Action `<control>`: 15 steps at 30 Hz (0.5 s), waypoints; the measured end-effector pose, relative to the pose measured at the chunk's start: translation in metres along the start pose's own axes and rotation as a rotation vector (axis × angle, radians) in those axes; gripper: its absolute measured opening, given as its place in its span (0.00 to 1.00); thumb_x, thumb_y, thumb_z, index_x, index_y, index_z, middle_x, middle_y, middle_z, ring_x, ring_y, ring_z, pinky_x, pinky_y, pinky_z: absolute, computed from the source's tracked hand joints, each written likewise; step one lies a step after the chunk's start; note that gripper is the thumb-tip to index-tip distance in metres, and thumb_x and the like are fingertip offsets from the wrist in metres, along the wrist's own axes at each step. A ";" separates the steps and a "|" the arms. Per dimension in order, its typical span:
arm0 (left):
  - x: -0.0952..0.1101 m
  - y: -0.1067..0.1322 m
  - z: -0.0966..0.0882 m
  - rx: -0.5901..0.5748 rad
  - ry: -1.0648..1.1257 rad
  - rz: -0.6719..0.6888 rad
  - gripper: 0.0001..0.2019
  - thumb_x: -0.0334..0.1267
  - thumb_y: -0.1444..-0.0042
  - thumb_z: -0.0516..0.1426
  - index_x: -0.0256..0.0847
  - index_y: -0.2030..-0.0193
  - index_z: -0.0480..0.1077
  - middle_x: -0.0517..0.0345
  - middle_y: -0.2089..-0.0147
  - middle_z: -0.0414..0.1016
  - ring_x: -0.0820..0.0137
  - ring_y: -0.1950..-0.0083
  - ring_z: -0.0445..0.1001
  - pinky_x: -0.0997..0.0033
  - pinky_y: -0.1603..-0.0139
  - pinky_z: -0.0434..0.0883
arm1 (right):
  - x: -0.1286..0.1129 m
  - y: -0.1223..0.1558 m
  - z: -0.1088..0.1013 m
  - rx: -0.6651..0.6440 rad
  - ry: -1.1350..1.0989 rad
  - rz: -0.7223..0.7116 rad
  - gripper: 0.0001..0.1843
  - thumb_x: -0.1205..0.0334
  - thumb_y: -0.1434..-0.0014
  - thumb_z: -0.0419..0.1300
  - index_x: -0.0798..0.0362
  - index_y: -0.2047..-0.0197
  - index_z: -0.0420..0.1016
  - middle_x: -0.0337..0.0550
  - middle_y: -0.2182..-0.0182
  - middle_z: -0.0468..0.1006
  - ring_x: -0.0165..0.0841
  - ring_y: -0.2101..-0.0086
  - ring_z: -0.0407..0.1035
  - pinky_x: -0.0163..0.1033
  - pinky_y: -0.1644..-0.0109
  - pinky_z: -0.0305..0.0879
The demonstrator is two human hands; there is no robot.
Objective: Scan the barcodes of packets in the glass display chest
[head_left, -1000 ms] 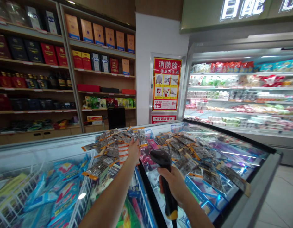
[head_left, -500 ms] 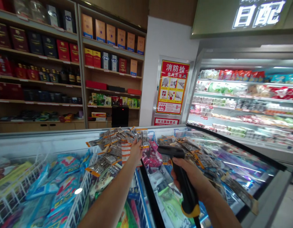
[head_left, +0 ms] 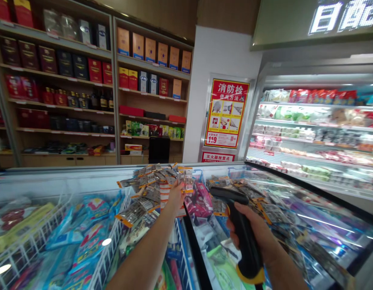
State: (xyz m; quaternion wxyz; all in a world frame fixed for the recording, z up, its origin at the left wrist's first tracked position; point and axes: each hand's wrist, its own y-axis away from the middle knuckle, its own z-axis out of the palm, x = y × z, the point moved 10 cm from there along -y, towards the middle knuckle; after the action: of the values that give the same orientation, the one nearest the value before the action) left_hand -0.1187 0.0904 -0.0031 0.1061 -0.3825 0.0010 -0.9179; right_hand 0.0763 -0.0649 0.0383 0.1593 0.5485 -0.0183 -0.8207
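Turned leftward: 1 scanner [head_left: 246, 245] in right hand [head_left: 255, 226]; 1 packet [head_left: 189, 179] in left hand [head_left: 176, 197].

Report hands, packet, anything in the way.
Left hand on orange-edged packet, grip unclear. Right hand gripping black scanner. Nothing visibly between scanner and packet.

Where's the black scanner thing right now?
In the head view, the black scanner is right of centre, gripped in the person's right hand, with pink packages to its left.
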 end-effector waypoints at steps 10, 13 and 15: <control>0.001 0.008 0.004 0.046 0.017 -0.052 0.11 0.26 0.54 0.55 0.42 0.63 0.67 0.63 0.70 0.74 0.76 0.74 0.71 0.78 0.74 0.68 | -0.031 0.014 -0.013 0.096 0.178 -0.047 0.15 0.54 0.45 0.55 0.56 0.76 0.68 0.38 0.86 0.70 0.27 0.88 0.63 0.29 0.88 0.58; -0.002 0.011 0.012 0.024 -0.010 -0.049 0.09 0.27 0.54 0.56 0.40 0.65 0.67 0.62 0.71 0.73 0.75 0.74 0.71 0.77 0.74 0.67 | -0.047 0.021 -0.038 0.194 0.183 -0.147 0.13 0.56 0.45 0.56 0.56 0.76 0.68 0.38 0.86 0.70 0.27 0.88 0.63 0.29 0.88 0.58; -0.010 0.014 0.019 0.011 -0.040 -0.071 0.09 0.28 0.55 0.57 0.40 0.65 0.67 0.62 0.72 0.73 0.75 0.74 0.71 0.77 0.74 0.67 | -0.051 0.026 -0.063 0.299 0.147 -0.178 0.13 0.57 0.44 0.55 0.55 0.75 0.67 0.37 0.86 0.70 0.27 0.88 0.63 0.29 0.88 0.58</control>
State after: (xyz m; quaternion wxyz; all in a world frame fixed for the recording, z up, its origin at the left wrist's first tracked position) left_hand -0.0959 0.0801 0.0023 0.0753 -0.3998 -0.0196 -0.9133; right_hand 0.1579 -0.0659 0.0643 0.0036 0.6241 -0.0799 -0.7773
